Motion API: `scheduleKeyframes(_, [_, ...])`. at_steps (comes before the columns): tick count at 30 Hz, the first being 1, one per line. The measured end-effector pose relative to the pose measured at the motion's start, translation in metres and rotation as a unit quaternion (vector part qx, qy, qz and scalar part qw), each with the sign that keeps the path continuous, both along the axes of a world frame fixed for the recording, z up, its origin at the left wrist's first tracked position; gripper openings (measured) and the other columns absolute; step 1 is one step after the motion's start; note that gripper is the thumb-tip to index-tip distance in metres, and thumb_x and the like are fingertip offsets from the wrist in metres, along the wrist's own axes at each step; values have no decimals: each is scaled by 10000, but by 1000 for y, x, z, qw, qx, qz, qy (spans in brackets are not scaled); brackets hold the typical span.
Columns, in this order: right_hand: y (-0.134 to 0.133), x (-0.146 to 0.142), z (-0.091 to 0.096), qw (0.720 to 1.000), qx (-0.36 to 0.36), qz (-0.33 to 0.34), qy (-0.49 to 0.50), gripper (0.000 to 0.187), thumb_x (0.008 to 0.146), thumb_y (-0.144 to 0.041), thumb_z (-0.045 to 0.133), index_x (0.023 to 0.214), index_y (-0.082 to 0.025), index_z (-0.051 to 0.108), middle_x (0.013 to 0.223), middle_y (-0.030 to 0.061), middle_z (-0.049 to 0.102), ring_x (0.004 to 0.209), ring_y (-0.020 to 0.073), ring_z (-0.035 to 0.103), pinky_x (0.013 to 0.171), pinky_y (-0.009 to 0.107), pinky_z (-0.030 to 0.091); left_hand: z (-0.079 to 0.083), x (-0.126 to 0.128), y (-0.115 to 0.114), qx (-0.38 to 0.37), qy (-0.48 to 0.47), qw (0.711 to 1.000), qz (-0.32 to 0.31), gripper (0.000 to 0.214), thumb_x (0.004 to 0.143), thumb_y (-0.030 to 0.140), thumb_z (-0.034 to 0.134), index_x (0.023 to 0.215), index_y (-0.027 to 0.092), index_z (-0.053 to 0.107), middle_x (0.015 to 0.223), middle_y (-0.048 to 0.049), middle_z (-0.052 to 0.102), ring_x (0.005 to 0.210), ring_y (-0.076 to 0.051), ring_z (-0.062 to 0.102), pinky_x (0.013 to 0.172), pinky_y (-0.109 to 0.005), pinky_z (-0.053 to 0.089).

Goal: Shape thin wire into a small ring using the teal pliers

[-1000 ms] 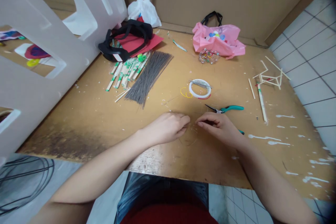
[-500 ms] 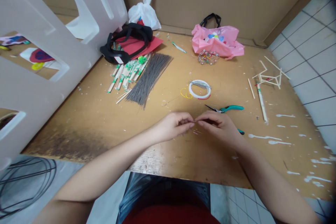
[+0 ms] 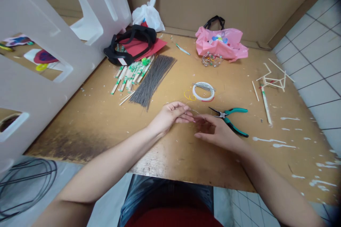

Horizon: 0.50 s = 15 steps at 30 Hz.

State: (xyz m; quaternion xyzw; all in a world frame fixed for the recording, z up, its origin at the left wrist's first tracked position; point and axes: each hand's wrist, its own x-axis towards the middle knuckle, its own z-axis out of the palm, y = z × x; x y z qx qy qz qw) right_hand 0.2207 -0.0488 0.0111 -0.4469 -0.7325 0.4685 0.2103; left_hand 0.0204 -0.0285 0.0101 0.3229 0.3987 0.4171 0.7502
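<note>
My left hand [image 3: 174, 115] is closed in a pinch on a thin wire [image 3: 198, 112], whose fine curve runs out toward the right. A small pinkish bit shows by its fingertips, too small to name. Close beside it, my right hand [image 3: 214, 131] has its thumb and fingers apart, with the wire passing near the fingertips. Teal-handled pliers [image 3: 231, 115] lie with handles spread just beyond my right hand. A white ring [image 3: 194, 92] with short grey wires across it rests past both hands, next to a yellow wire loop [image 3: 188, 95].
Grey wires [image 3: 153, 79] lie bundled at the left, near wrapped chopsticks [image 3: 128, 76] and a black headset [image 3: 118, 55]. A pink bag [image 3: 207, 46] and a white bag [image 3: 146, 17] stand at the back. A stick frame [image 3: 274, 81] lies right. A white plastic panel [image 3: 87, 53] borders the left.
My hands have moved slightly apart. The right hand's fingers have come off the pinch and spread, while the left hand has turned and shifted a little left and up with the wire.
</note>
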Motion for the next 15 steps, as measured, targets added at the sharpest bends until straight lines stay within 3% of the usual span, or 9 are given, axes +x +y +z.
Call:
scheduleKeyframes(7, [0, -9, -18, 996, 16, -70, 59, 191, 791, -334, 597, 920, -198, 635, 850, 39, 680, 755, 163, 616, 698, 303, 499, -1, 6, -6, -81, -72, 994, -11, 91, 832, 130, 529, 780, 89, 592, 699, -73, 698, 651, -113, 676, 615, -181, 522])
scheduleKeyframes(10, [1, -9, -15, 994, 34, -98, 44, 188, 794, -352, 592, 868, -195, 663, 781, 35, 686, 687, 158, 616, 641, 292, 495, -1, 8, -7, -98, -73, 992, -6, 108, 842, 122, 514, 780, 84, 595, 691, -84, 699, 656, -119, 679, 625, -185, 526])
scheduleKeyframes(15, [1, -10, -6, 993, 76, -80, 31, 208, 823, -344, 555, 885, -207, 699, 761, 38, 686, 669, 153, 615, 619, 277, 479, -1, 8, -7, -104, -70, 992, 3, 110, 845, 129, 518, 776, 88, 593, 686, -79, 697, 675, -125, 682, 637, -192, 526])
